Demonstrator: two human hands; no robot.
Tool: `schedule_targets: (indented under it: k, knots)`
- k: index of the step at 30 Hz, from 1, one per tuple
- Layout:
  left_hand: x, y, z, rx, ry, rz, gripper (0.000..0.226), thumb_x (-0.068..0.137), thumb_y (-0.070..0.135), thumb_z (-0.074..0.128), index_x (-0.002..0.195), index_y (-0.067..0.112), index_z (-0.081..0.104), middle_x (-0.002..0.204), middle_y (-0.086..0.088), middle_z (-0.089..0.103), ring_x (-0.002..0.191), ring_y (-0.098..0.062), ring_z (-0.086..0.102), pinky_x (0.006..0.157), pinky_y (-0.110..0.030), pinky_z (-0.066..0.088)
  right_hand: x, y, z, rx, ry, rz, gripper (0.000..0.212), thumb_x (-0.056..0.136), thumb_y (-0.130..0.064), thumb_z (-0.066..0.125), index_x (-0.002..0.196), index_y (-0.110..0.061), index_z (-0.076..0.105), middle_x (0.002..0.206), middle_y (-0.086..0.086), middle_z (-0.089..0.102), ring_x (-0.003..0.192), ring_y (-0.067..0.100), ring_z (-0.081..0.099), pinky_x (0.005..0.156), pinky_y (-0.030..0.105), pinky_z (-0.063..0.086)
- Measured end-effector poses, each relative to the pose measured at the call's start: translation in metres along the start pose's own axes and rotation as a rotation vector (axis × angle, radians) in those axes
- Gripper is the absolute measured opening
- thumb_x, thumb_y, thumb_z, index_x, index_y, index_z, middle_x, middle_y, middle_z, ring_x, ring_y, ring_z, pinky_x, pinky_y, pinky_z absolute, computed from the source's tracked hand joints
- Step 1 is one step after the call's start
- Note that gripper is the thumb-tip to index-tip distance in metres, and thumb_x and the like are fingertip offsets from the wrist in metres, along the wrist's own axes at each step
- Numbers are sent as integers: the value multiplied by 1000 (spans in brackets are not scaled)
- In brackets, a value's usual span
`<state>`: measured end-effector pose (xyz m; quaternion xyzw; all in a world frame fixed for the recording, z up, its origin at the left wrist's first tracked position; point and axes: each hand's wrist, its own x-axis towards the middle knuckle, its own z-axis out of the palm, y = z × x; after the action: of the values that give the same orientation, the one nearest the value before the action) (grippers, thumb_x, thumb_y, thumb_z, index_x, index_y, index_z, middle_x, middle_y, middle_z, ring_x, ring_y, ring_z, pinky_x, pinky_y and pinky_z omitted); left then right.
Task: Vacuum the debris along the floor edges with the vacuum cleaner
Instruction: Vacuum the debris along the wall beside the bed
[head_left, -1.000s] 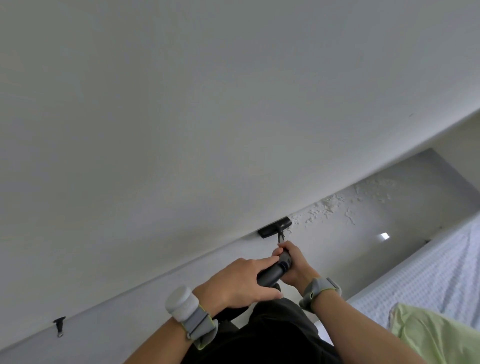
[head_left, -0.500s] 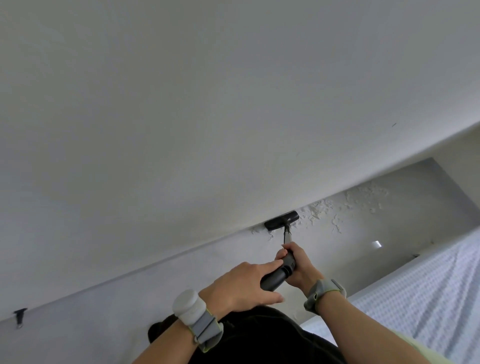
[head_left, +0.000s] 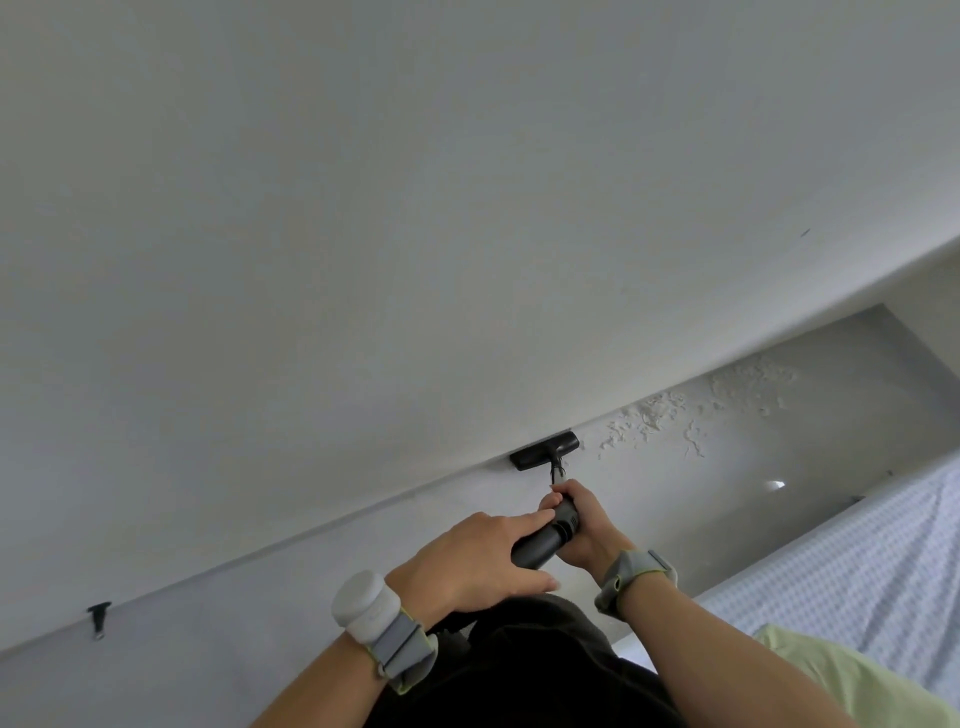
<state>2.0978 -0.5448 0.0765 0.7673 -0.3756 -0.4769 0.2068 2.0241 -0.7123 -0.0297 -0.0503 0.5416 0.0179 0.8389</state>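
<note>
Seen from above, a person's two hands hold a vacuum wand (head_left: 540, 545), a smooth black plastic tube that narrows to a thin metal stem. The stem ends in a flat, oblong black floor head (head_left: 545, 450). The left hand (head_left: 478, 558) is nearest the body, its fingers laid along the top of the tube and the thumb clasped beneath. The right hand (head_left: 582, 525) is closer to the head and wraps the tube with curled fingers. The head lies pressed into the joint where the matt white wall (head_left: 363, 208) meets the smooth pale grey floor (head_left: 737, 499). Half a second ago the head had nudged right, toward the debris; it has now drawn back a little, as in a back-and-forth stroke. Just right of the head begins a scatter of white, curled, paint-like flakes (head_left: 652, 415), spreading further right along the wall. The scatter looks no thinner than it did, so most of the job probably remains. Far right of the head, a bed sheet (head_left: 872, 561) with a fine check pattern borders the floor. Far left of the head, a small black fitting (head_left: 98, 618) sits at the wall's base.
</note>
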Motion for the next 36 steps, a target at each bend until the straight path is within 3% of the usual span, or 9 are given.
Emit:
schedule_targets:
  k: [7, 12, 18, 24, 30, 32, 36]
  knots:
    - [-49, -30, -4, 43, -33, 38, 82, 90, 60, 69, 160, 47, 27, 106, 8, 59, 64, -1, 50, 63, -18, 39, -5, 62, 5, 45, -22, -12, 21, 86, -15, 49, 66, -13, 42, 49, -2, 48, 39, 11, 49, 43, 20, 47]
    - [-61, -37, 4, 123, -93, 101, 83, 90, 62, 67, 161, 46, 26, 126, 1, 66, 77, -10, 55, 73, -23, 44, -15, 82, -12, 120, -11, -77, 19, 86, -15, 48, 68, -14, 41, 48, -3, 48, 39, 10, 48, 45, 20, 46]
    - [-54, -40, 20, 196, -152, 155, 84, 85, 67, 69, 157, 53, 28, 129, 2, 66, 84, -12, 57, 84, -27, 49, -29, 95, -41, 259, 23, -107, 22, 86, -14, 46, 65, -13, 39, 46, -1, 47, 36, 10, 47, 44, 17, 44]
    - [-36, -33, 31, 181, -205, 167, 83, 84, 67, 70, 156, 54, 32, 130, 1, 67, 66, -6, 52, 94, -31, 54, -28, 89, -62, 289, 51, -96, 21, 87, -13, 46, 67, -14, 40, 47, -1, 47, 37, 11, 47, 47, 19, 44]
    - [-12, -12, 22, 125, -149, 140, 81, 87, 63, 70, 157, 51, 31, 127, 0, 67, 62, 0, 50, 80, -27, 52, -34, 47, -40, 217, 8, -75, 20, 82, -8, 43, 63, -14, 38, 44, -1, 43, 34, 11, 44, 46, 16, 44]
    - [-4, -5, 20, 120, -124, 121, 82, 88, 63, 69, 158, 50, 29, 129, 1, 66, 67, -2, 53, 80, -27, 52, -29, 31, -36, 175, 32, -66, 24, 87, -10, 42, 64, -13, 40, 45, -1, 44, 34, 11, 45, 45, 16, 44]
    - [2, 2, 20, 133, -64, 56, 85, 87, 67, 68, 159, 50, 27, 134, 2, 64, 102, -16, 63, 88, -29, 50, -11, 12, -33, 98, 40, -20, 20, 86, -11, 47, 67, -13, 41, 47, -1, 47, 37, 11, 48, 43, 19, 46]
